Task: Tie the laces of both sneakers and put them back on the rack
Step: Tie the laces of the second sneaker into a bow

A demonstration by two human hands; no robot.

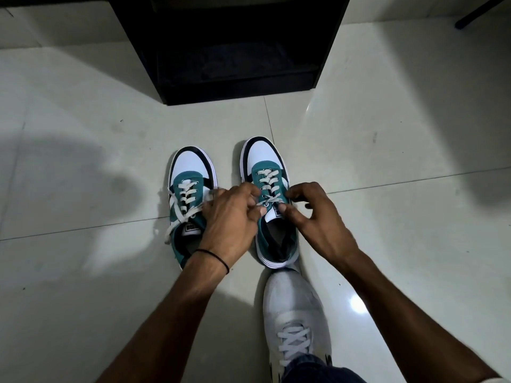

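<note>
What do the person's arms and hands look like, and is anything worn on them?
Both forearms are bare, with no sleeves in view. The left hand has a thin black band around its wrist. The right hand wears nothing: no ring, watch or glove shows.

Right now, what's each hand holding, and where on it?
Both hands pinch the laces of the right-side sneaker near its top eyelets: left hand from the left, right hand from the right.

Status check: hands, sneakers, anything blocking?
Left hand and right hand pinching right sneaker laces. Left sneaker loose. Rack path clear.
</note>
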